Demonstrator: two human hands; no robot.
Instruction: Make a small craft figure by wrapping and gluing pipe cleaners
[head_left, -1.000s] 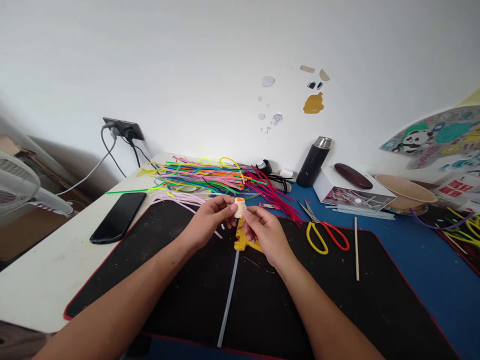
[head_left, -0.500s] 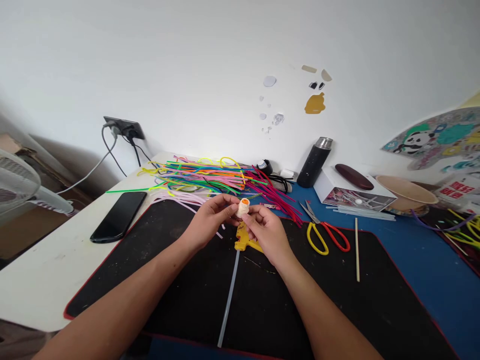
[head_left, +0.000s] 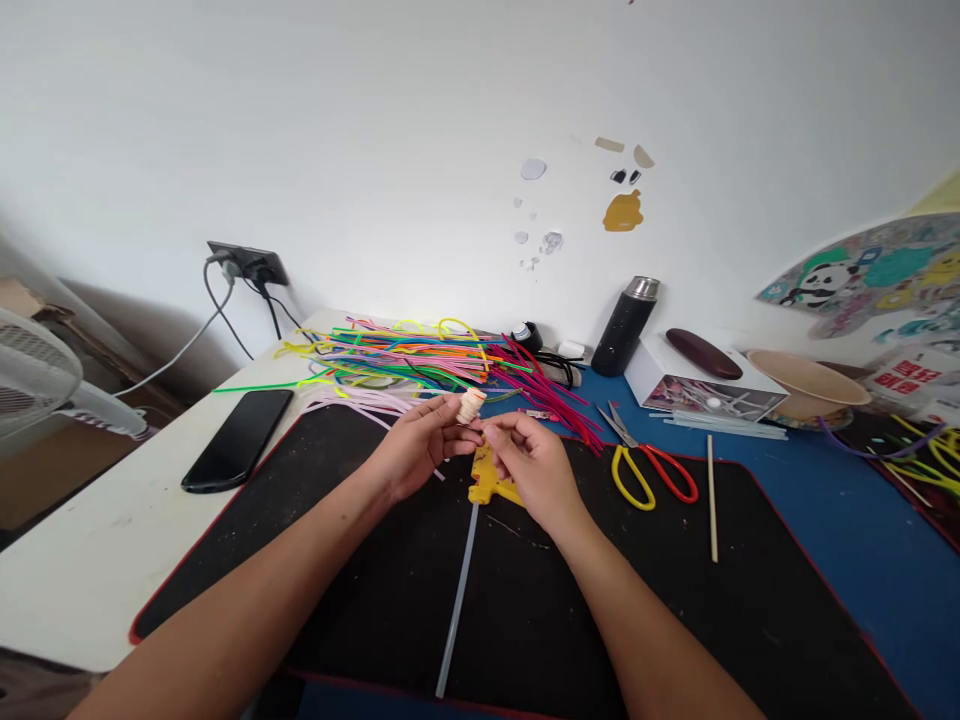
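Beneath the yellow glue gun [head_left: 486,490], on the feed I follow from afar, the black mat [head_left: 375,600] lies flat. Just beyond the gun, the left hand [head_left: 414,450] grasps a small cream coiled piece [head_left: 471,402] between thumb and fingers. The right hand [head_left: 535,465], partly over the gun, has its fingertips drawn together close to the piece; I cannot tell whether they pinch anything.

I judge that the right hand, sinking too low, could bump the gun and swing the clear rod [head_left: 458,600] at its rear. Whether the gun is hot I cannot see. A slack left pinch could let the piece drop onto it, and an uneven squeeze could loosen the coils.

To my eye the mat is matte, with a thin red edge. Beyond the gun, the pile of stems [head_left: 420,355] looks fuzzy, slender and brightly mixed. Right of it, the scissors [head_left: 634,455] have metal blades and yellow and red loops. The gun seems plastic, its rod translucent and slim, the piece stubby and ridged.
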